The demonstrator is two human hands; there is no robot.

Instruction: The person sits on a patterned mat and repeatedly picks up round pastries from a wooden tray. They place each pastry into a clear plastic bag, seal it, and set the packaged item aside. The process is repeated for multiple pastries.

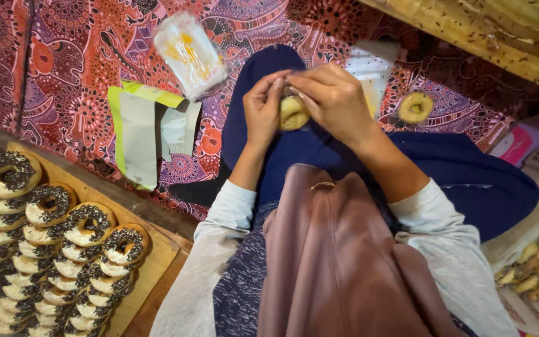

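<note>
Both my hands meet above my lap and hold one pale yellow doughnut inside a thin clear wrapper. My left hand grips its left side with fingers curled. My right hand covers the top and right side, pinching the wrapper. My knees are in dark blue cloth, and a brown cloth hangs over my chest.
Rows of sprinkle-topped doughnuts stand on a wooden tray at the lower left. A stack of clear bags and a green-edged paper lie on the patterned red cloth. Another plain doughnut lies to the right; wrapped doughnuts sit at the far right.
</note>
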